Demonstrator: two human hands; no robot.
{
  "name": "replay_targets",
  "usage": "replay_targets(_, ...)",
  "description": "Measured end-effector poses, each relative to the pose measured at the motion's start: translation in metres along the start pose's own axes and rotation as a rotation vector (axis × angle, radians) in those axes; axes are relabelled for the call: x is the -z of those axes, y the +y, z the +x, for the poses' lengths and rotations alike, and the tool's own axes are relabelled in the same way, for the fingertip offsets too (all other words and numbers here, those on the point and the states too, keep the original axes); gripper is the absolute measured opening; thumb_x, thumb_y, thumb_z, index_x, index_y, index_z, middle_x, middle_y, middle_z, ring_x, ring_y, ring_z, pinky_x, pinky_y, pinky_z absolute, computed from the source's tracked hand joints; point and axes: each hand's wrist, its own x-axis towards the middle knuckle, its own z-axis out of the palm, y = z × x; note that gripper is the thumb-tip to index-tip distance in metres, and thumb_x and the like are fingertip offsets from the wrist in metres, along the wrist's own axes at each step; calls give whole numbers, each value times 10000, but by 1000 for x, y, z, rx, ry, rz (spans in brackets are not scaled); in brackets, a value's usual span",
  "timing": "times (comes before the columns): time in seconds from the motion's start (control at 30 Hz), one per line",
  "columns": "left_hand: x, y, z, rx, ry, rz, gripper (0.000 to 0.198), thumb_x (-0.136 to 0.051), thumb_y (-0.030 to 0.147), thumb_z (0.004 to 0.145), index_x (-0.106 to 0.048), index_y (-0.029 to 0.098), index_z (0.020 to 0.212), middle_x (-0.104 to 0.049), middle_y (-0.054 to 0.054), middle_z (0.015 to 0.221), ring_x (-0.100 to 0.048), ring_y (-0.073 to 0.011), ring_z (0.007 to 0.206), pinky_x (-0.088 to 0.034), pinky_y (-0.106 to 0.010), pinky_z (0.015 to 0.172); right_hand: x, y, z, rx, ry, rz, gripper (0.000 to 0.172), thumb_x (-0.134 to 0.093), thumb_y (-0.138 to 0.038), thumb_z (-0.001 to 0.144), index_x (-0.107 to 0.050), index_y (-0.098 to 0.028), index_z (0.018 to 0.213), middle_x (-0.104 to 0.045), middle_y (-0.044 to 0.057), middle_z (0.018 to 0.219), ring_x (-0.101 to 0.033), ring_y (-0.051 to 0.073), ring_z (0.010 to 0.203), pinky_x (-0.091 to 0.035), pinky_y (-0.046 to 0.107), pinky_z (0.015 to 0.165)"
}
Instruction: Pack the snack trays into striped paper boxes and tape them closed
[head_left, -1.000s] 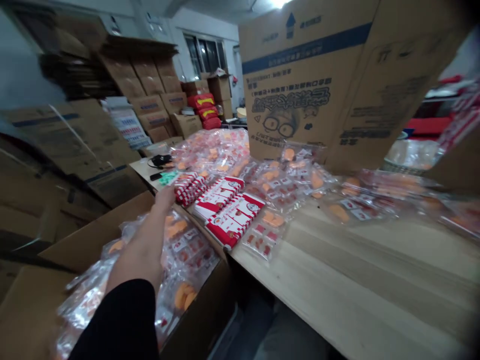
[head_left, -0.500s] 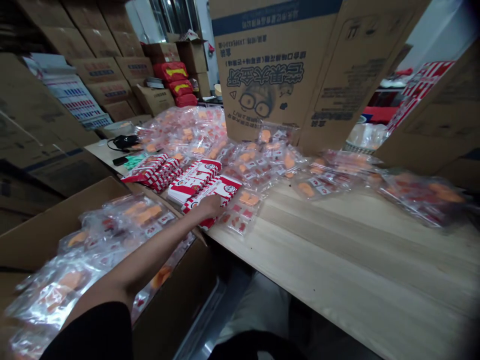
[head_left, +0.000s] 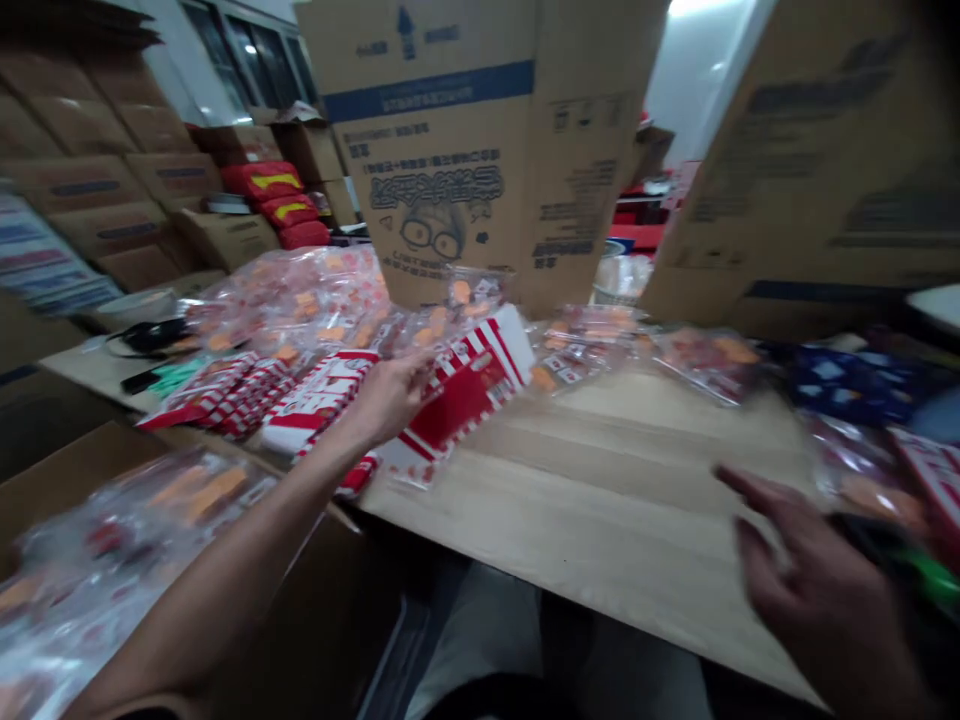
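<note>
My left hand (head_left: 396, 398) is closed on a flat, folded red-and-white striped carton (head_left: 465, 390), holding it tilted up over the table. Beside that hand lies a stack of similar folded cartons (head_left: 319, 395), with more striped ones (head_left: 236, 390) further left. My right hand (head_left: 810, 570) is over the right part of the table, blurred, its index finger and thumb spread and nothing between them. Clear plastic bags with orange and red pieces (head_left: 300, 300) are heaped behind the cartons.
An open cardboard box (head_left: 112, 445) full of clear bags stands at the table's left edge. Tall cardboard boxes (head_left: 480, 150) rise at the back. More bags (head_left: 709, 360) lie along the far side of the wooden table (head_left: 600, 500). A dark blue patterned item (head_left: 862, 385) is at right.
My left hand has lifted one folded carton off the stack and brought it up and right. My right hand has come into view. The camera has turned right.
</note>
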Motion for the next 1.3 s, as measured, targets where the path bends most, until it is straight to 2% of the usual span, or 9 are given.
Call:
replay_targets(0.2, -58, 80, -4, -397, -295, -370, 415, -453, 332, 1004, -615, 295, 1384, -714, -23, 1304, -698, -225, 1145, -548, -326, 979, -43, -34, 48, -192, -76, 305, 452, -590, -238, 828, -584, -165, 1274, -715, 141, 1165, -691, 279, 1009, -565, 435, 883)
replay_targets(0.33, -92, 88, -3, -502, -352, -383, 421, -425, 315, 1022, -602, 291, 1404, -711, -40, 1308, -704, -221, 1127, -550, -317, 966, -43, -11, 54, -511, -353, 640, 231, -657, -359, 809, -705, -156, 909, -746, 76, 834, -667, 208, 707, -529, 306, 620)
replay_targets(0.4, -108, 90, -7, -556, -354, -370, 424, -386, 314, 1039, -608, 260, 1396, -733, -77, 1233, -711, -223, 1069, -555, -329, 936, -41, 0, 49, -563, -495, 752, 278, -712, -427, 786, -719, -151, 751, -718, 48, 701, -626, 177, 622, -479, 269, 556)
replay_targets(0.53, -137, 96, -29, -604, -200, -139, 641, -545, 460, 982, -399, 195, 1548, -667, -172, 1278, -644, -327, 1136, -528, -477, 965, -42, 6, 39, -603, -409, 1042, 370, -808, -497, 729, -787, -152, 860, -772, 56, 816, -683, 186, 750, -532, 289, 710)
replay_targets(0.67, -159, 97, -45, -583, -89, -32, 777, -577, 434, 971, -213, 176, 1607, -612, -222, 1342, -605, -359, 1217, -525, -512, 986, -45, -2, 38, -665, -430, 1129, 406, -840, -533, 699, -787, -158, 844, -778, 62, 795, -705, 197, 710, -550, 313, 696)
replay_targets(0.93, -157, 97, -42, -561, -188, -271, 532, -452, 365, 1037, -353, 238, 1545, -609, -147, 1420, -648, -263, 1233, -547, -401, 1023, -36, -10, 59, -643, -472, 1023, 380, -812, -519, 712, -748, -152, 787, -743, 44, 706, -684, 184, 641, -524, 267, 599)
replay_targets(1.1, -164, 119, -56, -401, -114, -233, 939, -725, 504, 851, -274, 113, 1576, -533, -273, 1453, -546, -408, 1321, -477, -586, 1055, -41, -13, 68, -650, -374, 938, 350, -766, -485, 735, -645, -174, 628, -678, 31, 591, -585, 154, 516, -407, 242, 467)
replay_targets(1.23, -169, 122, -55, -224, -306, -555, 470, -690, 473, 884, -644, 211, 1272, -747, -98, 1162, -710, -284, 1035, -569, -403, 912, -34, -24, 77, -475, -511, 766, 334, -650, -425, 821, -586, -199, 584, -602, 3, 541, -507, 134, 484, -363, 252, 471)
replay_targets(1.3, -167, 117, -49, -116, -418, -744, 322, -671, 503, 881, -738, 206, 986, -780, -29, 903, -727, -233, 816, -584, -314, 744, -25, -26, 80, -310, -388, 534, 287, -609, -370, 846, -602, -201, 615, -612, 11, 592, -543, 154, 556, -417, 277, 543)
